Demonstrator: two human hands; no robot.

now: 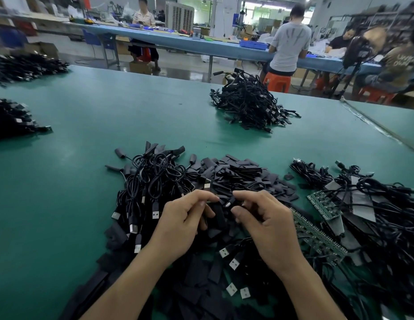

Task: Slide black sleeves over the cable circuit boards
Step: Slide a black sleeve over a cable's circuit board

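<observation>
- Black on black over a green surface (62,181): the left hand (183,220) pinches a flat sleeve (219,214) near its upper end. Thumb and forefinger are curled tight on it, and the sleeve hangs down between the two hands.
- The right hand (270,227) has its fingers (241,195) curled round a cable end (228,204), whose small pale tip sits just beside the sleeve's mouth. Whether that end carries a board I cannot tell; it is too small and dark.
- From where I stand this looks like the threading step: the tip is lined up but the sleeve is not yet drawn over it.
- The next move calls for opening the flat mouth, feeding the end in straight, then pulling the sleeve along the lead.
- A pile of loose sleeves (238,174) lies just beyond the hands, with a tangle of cables (153,179) to the left.
- Green circuit boards (324,204) lie to the right, among more leads.
- USB plugs (235,263) and loose sleeves lie right under the wrists, and a trailing lead could snag on them.
</observation>
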